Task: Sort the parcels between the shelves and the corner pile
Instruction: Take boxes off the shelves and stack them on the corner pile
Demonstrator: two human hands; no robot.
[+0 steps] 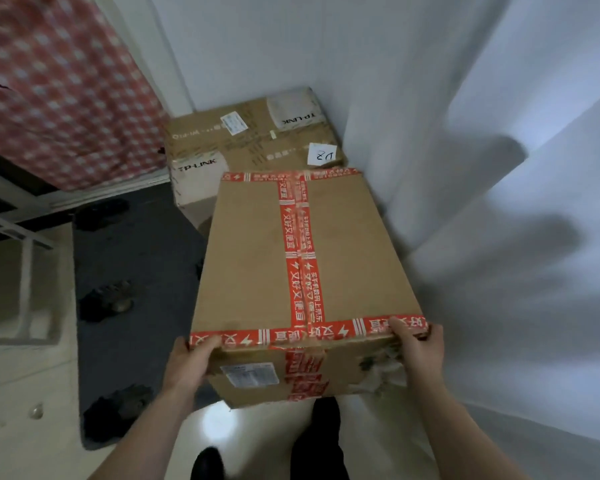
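A large brown cardboard parcel [250, 258] sealed with red printed tape is held off the floor in front of me. My left hand [191, 362] grips its near left corner, thumb on top. My right hand [418, 348] grips the near right corner, fingers curled over the taped edge. A white shipping label sits on the parcel's near face. Beyond it, in the room's corner, lies a pile of brown TP-LINK boxes [253, 140], one carrying a handwritten white note [321, 154]. The parcel's far edge overlaps the pile in view; whether they touch cannot be told.
White walls [465, 98] close in on the right and behind the pile. A dark floor mat [136, 244] with several dark shoes [106, 299] lies on the left. A red-and-white checked cloth [56, 84] hangs at upper left, over a white metal rack [25, 258].
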